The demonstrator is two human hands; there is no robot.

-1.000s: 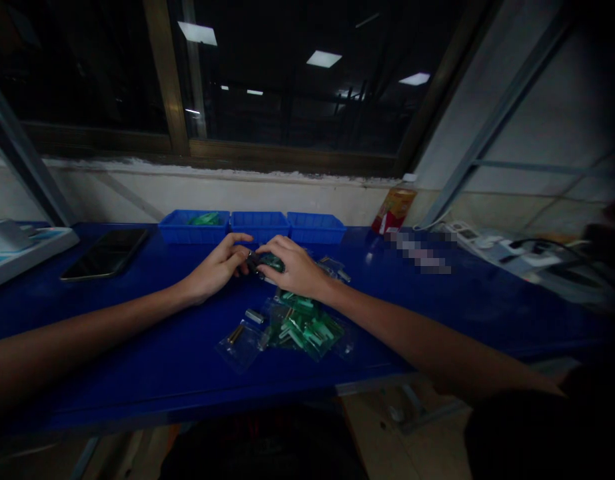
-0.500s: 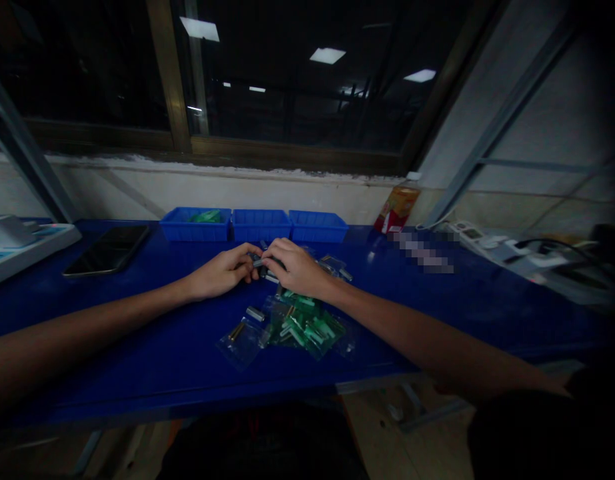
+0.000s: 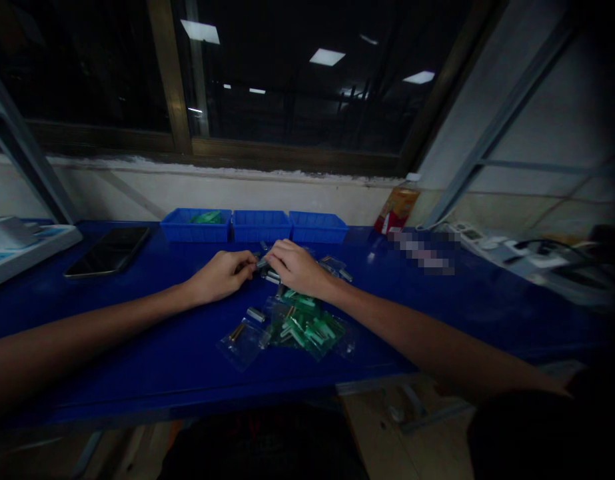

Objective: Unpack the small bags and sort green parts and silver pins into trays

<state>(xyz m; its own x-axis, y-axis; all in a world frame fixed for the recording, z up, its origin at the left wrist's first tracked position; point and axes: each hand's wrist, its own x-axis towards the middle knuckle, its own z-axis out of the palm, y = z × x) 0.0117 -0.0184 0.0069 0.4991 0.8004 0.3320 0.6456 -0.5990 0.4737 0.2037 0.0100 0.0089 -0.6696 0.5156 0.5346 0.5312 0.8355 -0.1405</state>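
Note:
My left hand point(image 3: 223, 275) is closed in a pinch above the blue table, thumb and fingertips together; what they hold, if anything, is too small to make out. Close on its right, my right hand point(image 3: 298, 268) has its fingers curled round a small grey metal cylinder point(image 3: 262, 263), whose end shows toward the left hand. Under and behind the right hand lie more metal cylinders point(image 3: 273, 277), partly hidden. Nearer me, a heap of clear bags with green and white pieces point(image 3: 312, 328) spreads out. Beside it are a loose metal cylinder point(image 3: 256, 314) and a clear bag with brass-coloured screws point(image 3: 236, 331).
Three blue bins point(image 3: 261, 227) line the back of the table point(image 3: 152, 353), green bags in the left one. A phone point(image 3: 107, 251) and a white power strip point(image 3: 32, 250) are at left. A drink bottle point(image 3: 398, 207) and chargers with cables point(image 3: 527, 257) are at right.
My left hand has drawn slightly left and down, away from the right hand, and its fingers have come closer together. The right hand has barely moved; the bags lie as before.

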